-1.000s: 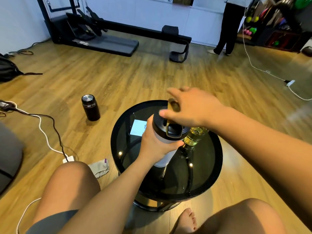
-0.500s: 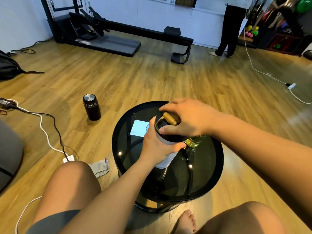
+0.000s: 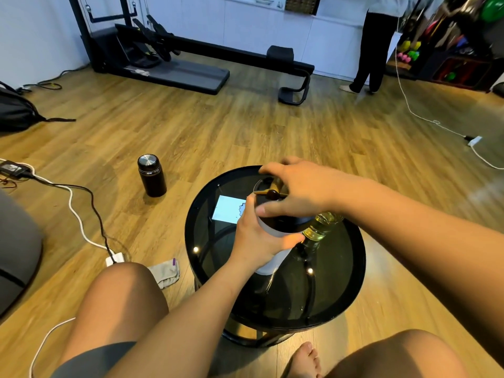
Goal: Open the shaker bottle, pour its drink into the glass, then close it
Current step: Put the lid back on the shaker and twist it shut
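Head camera view gives no brand or writing that can be read; the light blue card point(image 3: 227, 211) lying on the table carries only a small dark shape, too small to make out.

The surface is a round black table with a dark glass top point(image 3: 346, 290), standing on a wooden plank floor point(image 3: 245, 132) between the person's bare knees. On the floor to the left stands a dark cylindrical flask with a silver metal lid point(image 3: 151, 175), and near it run a white cable and a black cable point(image 3: 79, 211) to a white plug block. A crumpled grey cloth point(image 3: 166, 272) lies by the table foot. Far behind there is a black exercise machine point(image 3: 174, 64) and a person standing near white cabinets.

The white shaker bottle with a black lid point(image 3: 271, 264) stands upright on the table top. The left hand point(image 3: 256, 238) is wrapped around the body of the bottle, just under the lid. The right hand point(image 3: 302, 190) lies over the lid from above, fingers closed on it, next to a brass-coloured piece of the lid. Just right of the bottle, partly hidden by the right wrist, stands the clear glass with yellow-green drink point(image 3: 320, 227).
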`<state>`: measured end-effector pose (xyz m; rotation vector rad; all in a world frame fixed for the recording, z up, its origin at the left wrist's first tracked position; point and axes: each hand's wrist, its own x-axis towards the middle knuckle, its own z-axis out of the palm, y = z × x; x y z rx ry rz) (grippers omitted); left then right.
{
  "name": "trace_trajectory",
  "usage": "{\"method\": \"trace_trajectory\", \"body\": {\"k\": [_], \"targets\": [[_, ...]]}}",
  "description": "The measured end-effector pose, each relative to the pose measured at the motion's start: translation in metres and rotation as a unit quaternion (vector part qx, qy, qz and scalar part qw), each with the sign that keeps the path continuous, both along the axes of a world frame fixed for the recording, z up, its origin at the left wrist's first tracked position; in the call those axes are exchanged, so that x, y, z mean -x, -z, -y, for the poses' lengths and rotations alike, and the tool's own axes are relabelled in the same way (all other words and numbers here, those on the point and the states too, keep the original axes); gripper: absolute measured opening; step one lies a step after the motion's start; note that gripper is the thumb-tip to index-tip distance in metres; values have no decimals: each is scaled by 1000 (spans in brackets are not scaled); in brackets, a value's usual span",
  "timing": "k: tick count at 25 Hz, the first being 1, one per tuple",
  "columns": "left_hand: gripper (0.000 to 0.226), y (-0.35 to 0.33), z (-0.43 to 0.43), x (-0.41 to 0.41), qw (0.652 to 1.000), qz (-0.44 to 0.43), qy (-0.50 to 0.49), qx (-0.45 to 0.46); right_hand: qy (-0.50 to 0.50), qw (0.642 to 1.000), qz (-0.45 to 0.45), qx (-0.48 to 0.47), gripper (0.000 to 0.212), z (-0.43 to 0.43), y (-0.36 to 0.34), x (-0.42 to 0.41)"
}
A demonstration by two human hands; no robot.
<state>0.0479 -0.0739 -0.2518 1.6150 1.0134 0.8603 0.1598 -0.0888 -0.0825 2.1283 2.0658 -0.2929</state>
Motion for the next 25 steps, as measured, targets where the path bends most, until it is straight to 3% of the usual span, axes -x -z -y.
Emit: {"method": "trace_trajectory", "body": {"k": [2, 4, 9, 12, 15, 19, 22, 25], "targets": [[105, -1, 0, 1, 1000, 1, 3, 13, -29, 999, 15, 5, 90, 2, -2, -3], [107, -1, 0, 1, 1000, -5, 4, 31, 5, 999, 50, -19, 88, 3, 2, -1], [110, 1, 0, 0, 1000, -6, -3, 23, -29, 999, 29, 12, 99, 2, 1, 1], [112, 1, 0, -1, 999, -3, 11, 39, 23, 998, 65, -7, 100, 3, 7, -3], [114, 2, -1, -1, 999, -3, 16, 33, 7, 1000, 10, 22, 96, 7, 11, -2], [117, 4, -1, -1, 999, -11, 24, 28, 39, 999, 35, -9, 92, 4, 14, -1], [109, 6, -3, -2, 1000, -11, 14, 20, 1, 999, -30, 25, 92, 8, 11, 1], [116, 3, -2, -3, 1000, -16, 10, 23, 8, 1000, 9, -6, 89, 8, 16, 7]]}}
